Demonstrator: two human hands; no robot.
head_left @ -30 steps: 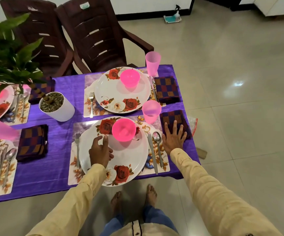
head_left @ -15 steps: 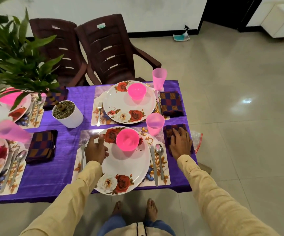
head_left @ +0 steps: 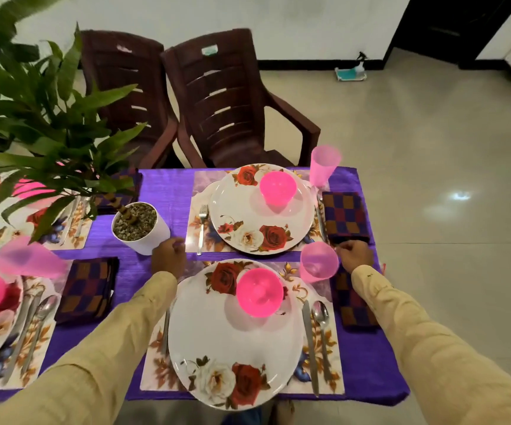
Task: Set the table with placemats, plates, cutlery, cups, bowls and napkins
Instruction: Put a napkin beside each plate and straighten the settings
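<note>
Both hands reach out over the purple table [head_left: 156, 194]. The left hand [head_left: 168, 256], loosely curled and empty, sits beside the white plant pot [head_left: 144, 231]. The right hand [head_left: 355, 256] pinches the far checked napkin [head_left: 344, 216], near the pink cup [head_left: 318, 262].

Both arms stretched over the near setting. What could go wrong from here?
1. The right hand is right beside the near cup; a sideways move could tip it.
2. The left sleeve lies over the near plate's edge and fork; pulling back might drag them.
3. The left hand sits close to the plant pot and could nudge it.
</note>
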